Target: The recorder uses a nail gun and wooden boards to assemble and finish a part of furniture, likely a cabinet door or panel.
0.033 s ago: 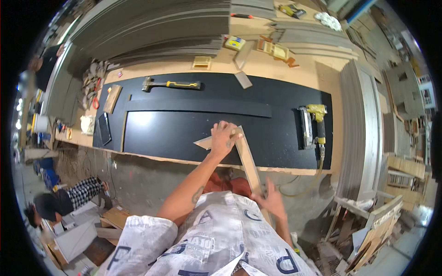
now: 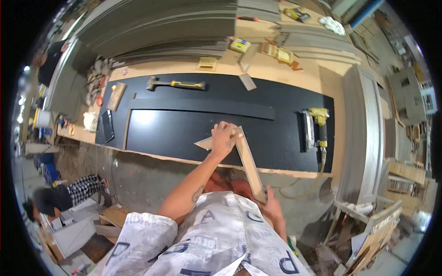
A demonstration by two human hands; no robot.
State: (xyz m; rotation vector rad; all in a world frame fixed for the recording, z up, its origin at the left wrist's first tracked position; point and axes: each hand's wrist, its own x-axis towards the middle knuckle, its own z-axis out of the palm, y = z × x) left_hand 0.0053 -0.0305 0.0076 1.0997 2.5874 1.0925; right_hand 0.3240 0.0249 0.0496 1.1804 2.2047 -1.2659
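Note:
My left hand (image 2: pixel 224 139) is closed over the far end of a pale wooden strip (image 2: pixel 249 161), above a black panel (image 2: pixel 179 133) on the bench. The strip slants from that hand back toward my body. Left of the hand, a pointed piece of pale wood (image 2: pixel 203 144) sticks out; the hand covers how it meets the strip. My right hand (image 2: pixel 272 209) grips the strip's near end close to my shirt, its fingers partly hidden. A long dark rail (image 2: pixel 202 107) lies on the panel beyond my left hand.
On the panel are a hammer (image 2: pixel 177 84), a yellow nail gun (image 2: pixel 318 126) with its hose, a phone (image 2: pixel 107 126) and a wood block (image 2: pixel 116 96). Grey boards (image 2: pixel 161 27) are stacked behind, others (image 2: pixel 359 133) at right. Another person (image 2: pixel 69 195) is at lower left.
My right hand has come from spread fingers beside the strip to a grip on its near end. The left hand stays in place. The view has shifted slightly.

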